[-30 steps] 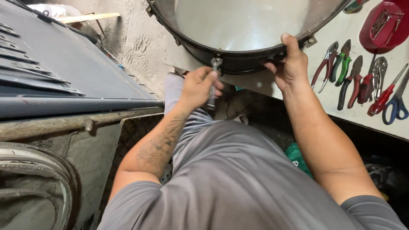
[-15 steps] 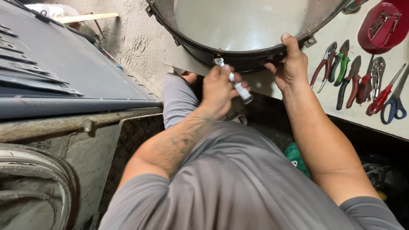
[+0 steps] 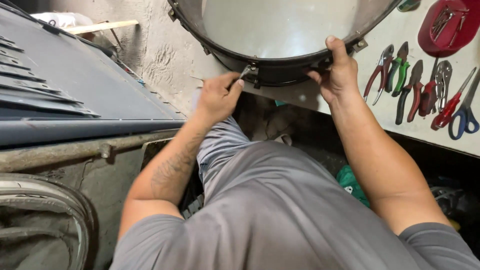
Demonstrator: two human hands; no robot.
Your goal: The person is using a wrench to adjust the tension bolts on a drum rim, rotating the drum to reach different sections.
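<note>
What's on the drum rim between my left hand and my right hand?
In the head view, between the left hand and right hand, only the black drum rim shows, with a metal lug beside the left fingers.

You have almost no packaging in view: only a crumpled green wrapper or bag with a small white patch, lying low in the dark space just beside your right forearm. You see no signs, no screens and no other labels anywhere.

Black-rimmed drum; red-handled pliers
</note>
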